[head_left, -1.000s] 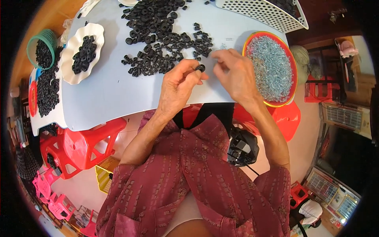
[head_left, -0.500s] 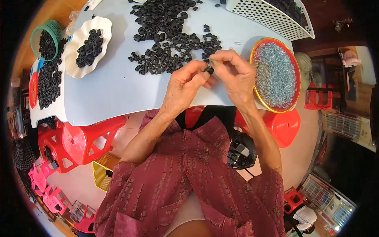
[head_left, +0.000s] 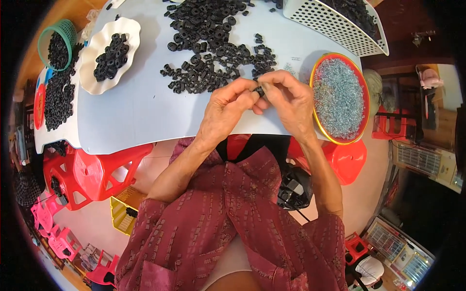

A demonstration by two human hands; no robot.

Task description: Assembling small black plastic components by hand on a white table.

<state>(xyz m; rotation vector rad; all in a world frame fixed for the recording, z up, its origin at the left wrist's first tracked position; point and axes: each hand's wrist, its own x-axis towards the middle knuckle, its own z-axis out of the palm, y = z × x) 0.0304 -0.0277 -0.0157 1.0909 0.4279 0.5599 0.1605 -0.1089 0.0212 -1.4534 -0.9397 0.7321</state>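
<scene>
In front of me, over the table's near edge, my left hand is closed around a small black ribbed part. Only a bit of that part shows between the fingertips. The thumb and forefinger of my right hand are pinched together against its upper side; anything held in them is hidden. Just beyond the hands spreads a large loose pile of similar black parts, some round like little wheels. Beside my right hand stands a red bowl with a yellow rim, full of tiny clear bluish pieces.
A scalloped white dish holds more black parts at left. Past it are a green basket and another heap of black parts. A perforated white basket stands far right. Red stools and a yellow crate sit below the table.
My right fingertips have come down closer onto the black part, covering more of it. Both hands stay together; the whole view has shifted slightly.
</scene>
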